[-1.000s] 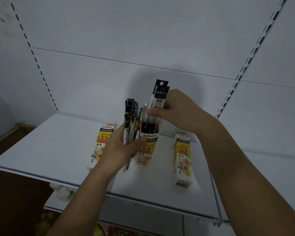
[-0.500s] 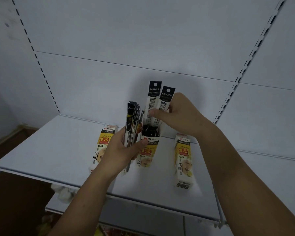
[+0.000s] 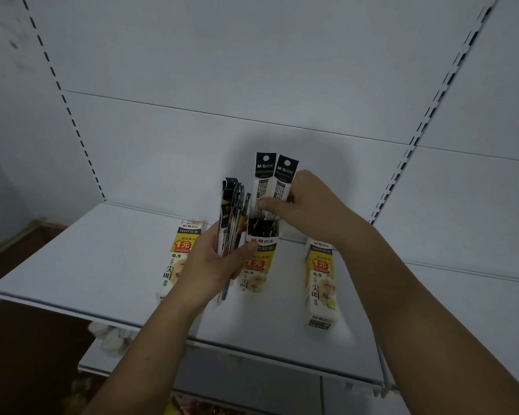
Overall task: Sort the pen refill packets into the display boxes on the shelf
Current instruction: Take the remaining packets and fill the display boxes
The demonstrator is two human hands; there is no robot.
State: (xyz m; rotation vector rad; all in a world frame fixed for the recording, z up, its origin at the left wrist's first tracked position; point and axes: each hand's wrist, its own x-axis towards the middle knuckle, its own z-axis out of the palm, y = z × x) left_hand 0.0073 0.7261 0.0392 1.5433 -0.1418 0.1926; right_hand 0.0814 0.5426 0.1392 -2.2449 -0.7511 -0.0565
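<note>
Three yellow-and-white display boxes stand on the white shelf (image 3: 72, 265): the left box (image 3: 182, 250), the middle box (image 3: 259, 265) and the right box (image 3: 319, 280). My right hand (image 3: 306, 205) pinches two black-topped refill packets (image 3: 271, 181) upright, their lower ends inside the open top of the middle box, which holds several packets. My left hand (image 3: 213, 265) grips a bundle of several refill packets (image 3: 231, 217) on edge, just left of the middle box, partly hiding the left box.
The white back panel (image 3: 252, 85) with slotted uprights rises behind the shelf. A lower shelf (image 3: 252, 381) shows under the front edge, with a crumpled white thing (image 3: 111, 336) at the left and dark floor beyond.
My right hand turned the two packets apart so both faces show, and they stand a little higher above the middle box. My left hand keeps its bundle in the same place.
</note>
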